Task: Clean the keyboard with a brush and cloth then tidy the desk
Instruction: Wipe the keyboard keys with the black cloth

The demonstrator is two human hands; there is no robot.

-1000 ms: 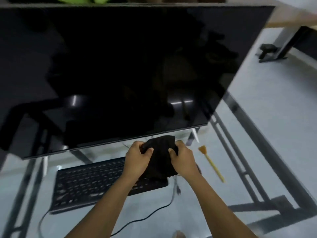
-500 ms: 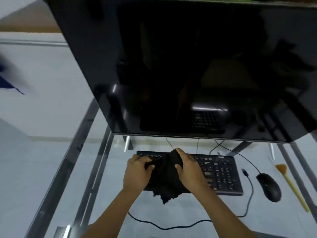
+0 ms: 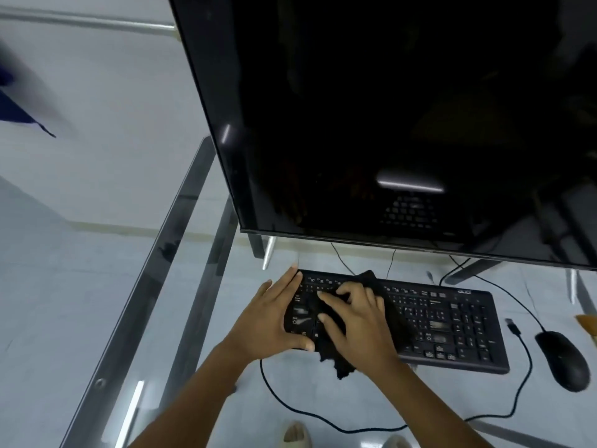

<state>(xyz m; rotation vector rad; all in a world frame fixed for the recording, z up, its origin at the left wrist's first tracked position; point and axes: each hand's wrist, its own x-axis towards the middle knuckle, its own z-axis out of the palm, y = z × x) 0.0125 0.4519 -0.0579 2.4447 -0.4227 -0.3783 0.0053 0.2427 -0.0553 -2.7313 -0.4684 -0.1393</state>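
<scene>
Cloth (image 3: 374,286) now down on the keyboard (image 3: 452,321), no longer bunched between both hands; right hand (image 3: 358,321) presses it flat-fingered, left hand (image 3: 271,318) (fingers straight) steadies the keyboard's left end. Wiping begun.

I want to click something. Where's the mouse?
In the head view, the black computer mouse lies on the glass desk, right of the black keyboard.
</scene>
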